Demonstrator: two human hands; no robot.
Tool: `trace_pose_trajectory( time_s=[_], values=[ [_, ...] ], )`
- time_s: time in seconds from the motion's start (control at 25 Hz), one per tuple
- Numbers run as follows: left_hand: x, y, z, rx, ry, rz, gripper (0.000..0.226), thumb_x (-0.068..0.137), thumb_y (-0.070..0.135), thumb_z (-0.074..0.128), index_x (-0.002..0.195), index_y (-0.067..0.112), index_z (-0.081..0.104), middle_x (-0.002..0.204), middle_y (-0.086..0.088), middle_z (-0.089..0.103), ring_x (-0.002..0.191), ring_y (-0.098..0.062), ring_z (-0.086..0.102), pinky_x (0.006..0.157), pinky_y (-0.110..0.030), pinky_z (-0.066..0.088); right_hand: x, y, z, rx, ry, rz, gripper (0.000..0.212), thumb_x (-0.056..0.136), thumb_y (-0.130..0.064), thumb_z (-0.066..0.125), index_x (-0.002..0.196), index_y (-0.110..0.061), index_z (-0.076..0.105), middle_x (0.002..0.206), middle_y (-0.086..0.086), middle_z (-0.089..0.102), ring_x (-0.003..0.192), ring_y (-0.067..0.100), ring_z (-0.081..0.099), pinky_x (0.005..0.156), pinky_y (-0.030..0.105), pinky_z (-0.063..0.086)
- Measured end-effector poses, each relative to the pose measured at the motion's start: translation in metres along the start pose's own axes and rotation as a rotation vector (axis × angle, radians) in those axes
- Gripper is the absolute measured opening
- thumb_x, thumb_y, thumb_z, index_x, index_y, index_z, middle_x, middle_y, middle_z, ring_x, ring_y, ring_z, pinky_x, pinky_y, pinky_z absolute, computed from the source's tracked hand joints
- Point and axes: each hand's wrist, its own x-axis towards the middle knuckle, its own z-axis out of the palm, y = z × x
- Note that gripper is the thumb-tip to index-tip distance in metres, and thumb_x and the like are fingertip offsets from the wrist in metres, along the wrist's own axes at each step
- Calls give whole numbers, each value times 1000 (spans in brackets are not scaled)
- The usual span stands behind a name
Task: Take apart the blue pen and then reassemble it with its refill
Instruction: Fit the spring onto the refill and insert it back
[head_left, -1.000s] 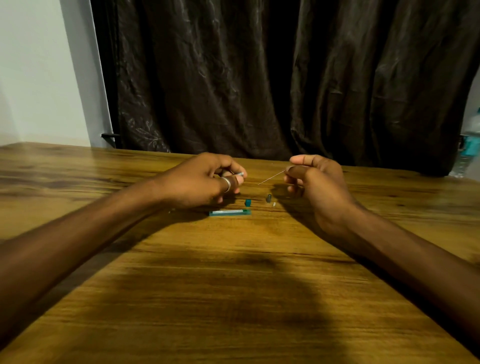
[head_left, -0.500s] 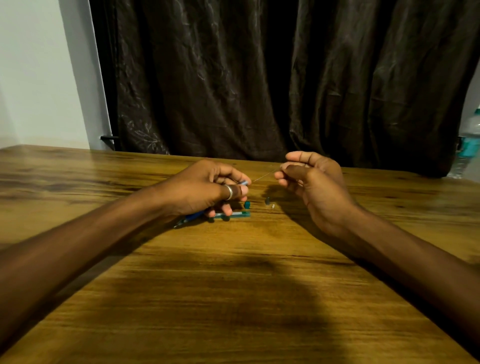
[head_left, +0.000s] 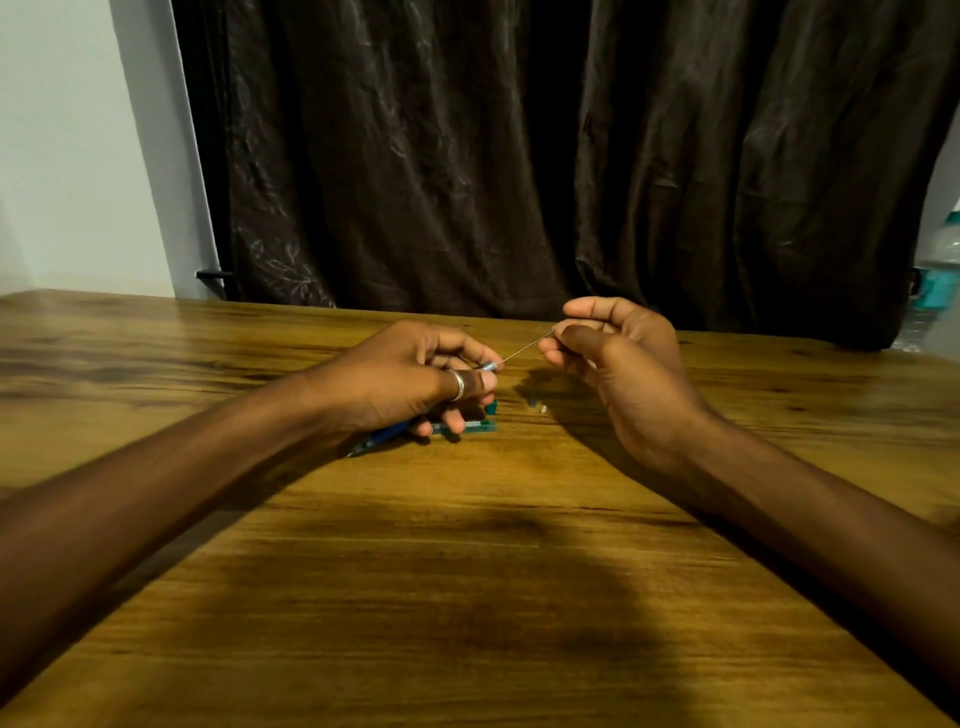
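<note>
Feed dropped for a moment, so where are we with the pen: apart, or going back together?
Apart: a teal part and small bits lie loose on the table. In hand: the left hand grips the blue barrel, and the right hand pinches the thin refill, its end at the barrel's mouth. Left: seat the refill, then refit the loose parts.
</note>
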Motion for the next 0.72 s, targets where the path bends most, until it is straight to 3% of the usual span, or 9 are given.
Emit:
trace_pose_trajectory(
  time_s=[0.2, 0.48, 0.72],
  values=[
    [2, -2, 0, -3, -6, -7, 21, 92, 23, 68, 113, 23, 71, 98, -5, 79, 68, -15, 69, 46, -22, 48, -1, -1, 1, -10, 2, 8, 23, 92, 5, 61, 113, -6, 60, 88, 12, 70, 79, 16, 72, 81, 29, 60],
    [2, -3, 0, -15, 3, -8, 20, 92, 24, 68, 112, 24, 71, 97, -5, 79, 66, -13, 69, 46, -22, 47, -2, 0, 0, -31, -21, -5, 23, 93, 3, 62, 114, -6, 60, 80, 8, 72, 76, 15, 71, 77, 27, 60],
    [0, -3, 2, -24, -15, 0, 21, 92, 22, 68, 113, 21, 70, 97, -7, 78, 66, -15, 68, 46, -21, 46, -4, 5, 4, -44, -79, -12, 21, 91, 6, 62, 110, -3, 60, 88, 17, 70, 73, 15, 71, 73, 23, 59]
  ],
)
